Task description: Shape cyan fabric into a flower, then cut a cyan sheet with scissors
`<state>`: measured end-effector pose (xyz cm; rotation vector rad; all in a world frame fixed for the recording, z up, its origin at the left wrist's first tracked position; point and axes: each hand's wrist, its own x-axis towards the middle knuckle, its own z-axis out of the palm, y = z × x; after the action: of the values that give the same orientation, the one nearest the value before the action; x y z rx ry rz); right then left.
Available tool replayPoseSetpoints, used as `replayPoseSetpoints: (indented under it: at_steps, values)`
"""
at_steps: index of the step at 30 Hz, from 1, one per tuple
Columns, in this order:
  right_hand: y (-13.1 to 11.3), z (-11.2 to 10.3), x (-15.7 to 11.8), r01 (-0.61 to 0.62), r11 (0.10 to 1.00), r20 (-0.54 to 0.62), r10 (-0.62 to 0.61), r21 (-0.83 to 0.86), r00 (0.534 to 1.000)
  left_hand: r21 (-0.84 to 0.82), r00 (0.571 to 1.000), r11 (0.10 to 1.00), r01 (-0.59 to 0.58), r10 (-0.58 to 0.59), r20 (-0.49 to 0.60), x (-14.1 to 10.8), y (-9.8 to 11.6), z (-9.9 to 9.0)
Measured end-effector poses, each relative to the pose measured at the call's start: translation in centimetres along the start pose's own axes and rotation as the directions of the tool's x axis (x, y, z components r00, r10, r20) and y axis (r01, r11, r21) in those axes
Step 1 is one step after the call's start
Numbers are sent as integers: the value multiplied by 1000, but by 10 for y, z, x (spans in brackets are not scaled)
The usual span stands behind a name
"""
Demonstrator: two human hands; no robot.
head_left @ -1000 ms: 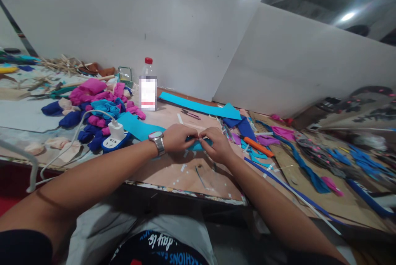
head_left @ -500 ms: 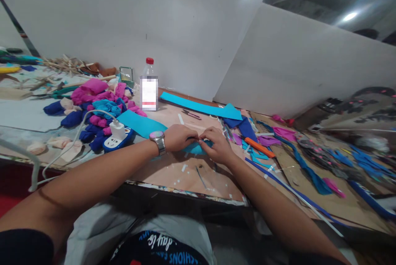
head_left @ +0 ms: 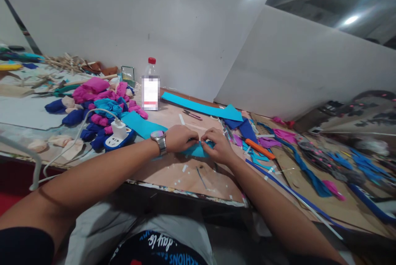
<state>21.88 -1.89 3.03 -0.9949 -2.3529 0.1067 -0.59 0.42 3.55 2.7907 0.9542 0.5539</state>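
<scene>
A bright blue strip [head_left: 195,150], of paper or cloth, lies low over the table between my two hands. My left hand [head_left: 180,138], with a metal watch [head_left: 159,141] at the wrist, has its fingers bent down and pinched on the strip's upper edge. Facing it, my right hand [head_left: 218,144] is closed with thumb and forefinger on the strip's right end. A small gap separates the fingertips of the two hands. Behind my left wrist another stretch of blue strip [head_left: 145,124] shows; whether it is the same piece is hidden.
A power strip [head_left: 119,138] with a white plug sits left of my left wrist. Behind are rolled pink and navy cloth flowers [head_left: 93,91], a red-capped bottle [head_left: 150,87], thread snips [head_left: 192,115] and a long blue strip [head_left: 201,108]. An orange-handled cutter [head_left: 260,148] lies right.
My fingertips have moved slightly apart, and my right hand has shifted a little to the right. The blue strip stays between the hands.
</scene>
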Motion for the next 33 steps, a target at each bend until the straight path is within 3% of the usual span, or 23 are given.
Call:
replayPoseSetpoints:
  at_steps: [17, 27, 33]
  values:
    - [7, -2, 1, -5, 999, 20, 6, -42, 1000, 62, 991, 989, 134, -132, -26, -1, -1, -3]
    - [9, 1, 0, -13, 1000, -40, 13, -6, 999, 52, 993, 992, 117, -116, -22, -1, -1, -1]
    - [6, -4, 2, 6, 1000, -56, -6, 7, 998, 98, 983, 978, 185, -184, -23, -1, -3, -2]
